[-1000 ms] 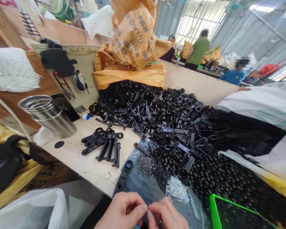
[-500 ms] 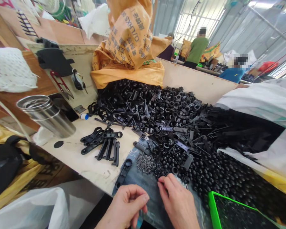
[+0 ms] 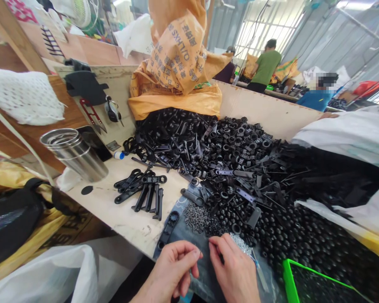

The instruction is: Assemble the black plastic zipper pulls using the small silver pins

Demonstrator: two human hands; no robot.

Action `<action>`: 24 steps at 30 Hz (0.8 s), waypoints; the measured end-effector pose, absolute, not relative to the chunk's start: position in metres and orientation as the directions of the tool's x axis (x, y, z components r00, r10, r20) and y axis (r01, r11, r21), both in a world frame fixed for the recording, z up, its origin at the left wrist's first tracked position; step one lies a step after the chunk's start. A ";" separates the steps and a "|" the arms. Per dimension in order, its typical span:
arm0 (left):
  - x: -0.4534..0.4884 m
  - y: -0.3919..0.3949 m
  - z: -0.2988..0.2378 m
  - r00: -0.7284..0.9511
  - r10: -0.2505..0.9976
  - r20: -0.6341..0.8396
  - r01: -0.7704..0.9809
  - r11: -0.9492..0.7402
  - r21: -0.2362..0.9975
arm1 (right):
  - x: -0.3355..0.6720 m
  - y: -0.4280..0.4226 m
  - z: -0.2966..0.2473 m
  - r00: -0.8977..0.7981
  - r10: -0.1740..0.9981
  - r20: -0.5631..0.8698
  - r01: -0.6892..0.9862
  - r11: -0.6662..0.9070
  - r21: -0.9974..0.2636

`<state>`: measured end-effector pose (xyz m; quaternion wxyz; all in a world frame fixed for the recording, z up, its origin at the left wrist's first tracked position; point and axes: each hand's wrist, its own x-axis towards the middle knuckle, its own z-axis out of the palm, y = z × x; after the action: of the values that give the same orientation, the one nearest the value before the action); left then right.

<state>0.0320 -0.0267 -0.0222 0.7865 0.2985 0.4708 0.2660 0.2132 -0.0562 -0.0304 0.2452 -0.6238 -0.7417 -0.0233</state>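
the left hand sits at the bottom centre of the frame, thumb and forefinger pressed together on something too small to make out. the right hand, just beside it, has its fingertips narrowed over the dark mat, between the small dark screws and the silvery pins; whether they hold a piece i cannot tell. a clean pick here seems to call for a light pinch at a heap's edge, not a scoop. the big pile of black plastic parts crowds down onto the pins, and the green bin hems in the lower right. black levers and a steel cup lie well apart at middle left.
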 end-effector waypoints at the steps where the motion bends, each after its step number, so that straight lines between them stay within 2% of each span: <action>1: 0.032 -0.027 -0.022 0.411 0.700 -0.584 -0.139 0.681 0.719 | 0.215 -0.056 -0.028 -0.105 0.921 0.376 0.923 0.231 -0.307; 4: 0.032 -0.026 -0.021 0.395 0.702 -0.593 -0.135 0.683 0.718 | 0.225 -0.061 -0.027 -0.106 0.938 0.331 0.889 0.239 -0.391; 6: 0.032 -0.026 -0.020 0.388 0.701 -0.598 -0.126 0.683 0.720 | 0.231 -0.064 -0.028 -0.093 0.941 0.324 0.886 0.227 -0.405; 18: 0.035 -0.025 -0.020 0.388 0.703 -0.596 -0.124 0.680 0.722 | 0.215 -0.050 -0.024 -0.116 0.935 0.336 0.933 0.219 -0.287; 21: 0.033 -0.025 -0.020 0.388 0.702 -0.598 -0.136 0.685 0.716 | 0.217 -0.051 -0.024 -0.097 0.947 0.307 0.898 0.216 -0.383; 24: 0.033 -0.025 -0.022 0.388 0.699 -0.601 -0.152 0.691 0.706 | 0.218 -0.057 -0.021 -0.041 0.961 0.274 0.783 0.201 -0.588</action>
<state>0.0334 -0.0248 -0.0219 0.7834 0.2839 0.4817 0.2716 0.2183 -0.0568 -0.0212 0.3159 -0.6163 -0.7076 0.1406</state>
